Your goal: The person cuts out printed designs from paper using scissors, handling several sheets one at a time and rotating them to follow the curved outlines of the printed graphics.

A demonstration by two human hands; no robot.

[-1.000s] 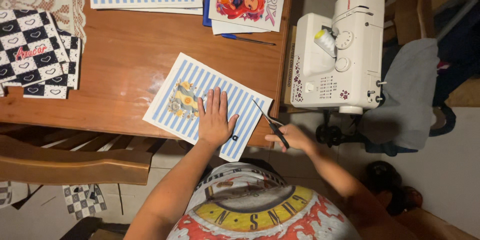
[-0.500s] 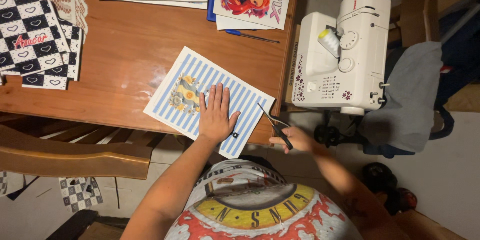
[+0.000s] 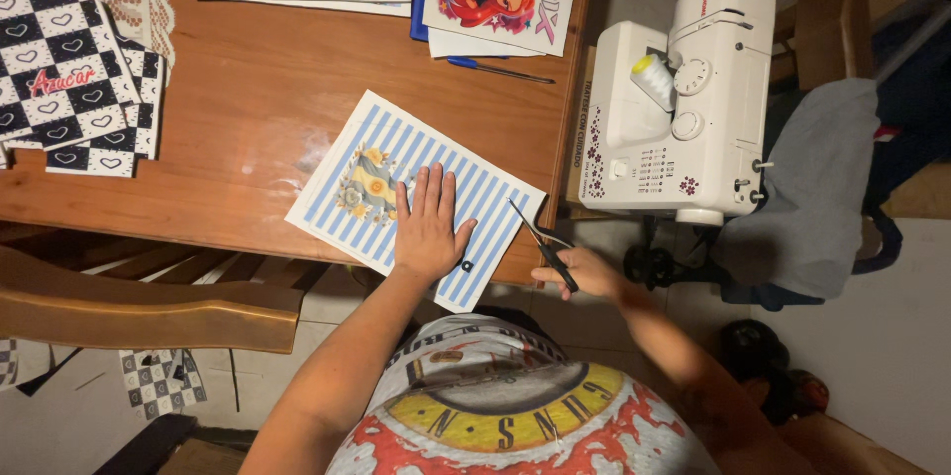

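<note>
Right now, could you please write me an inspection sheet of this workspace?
Surface: wooden table, glossy.
Job's things: blue-striped sheet overhanging the near edge; scissors at its right edge.
Clutter: checkered sheets, more prints, blue pen.
Grippers: left hand flat on the sheet; right hand holds the scissors.
Cables: nothing seen.
Surroundings: white sewing machine, grey cloth, wooden chair back.
</note>
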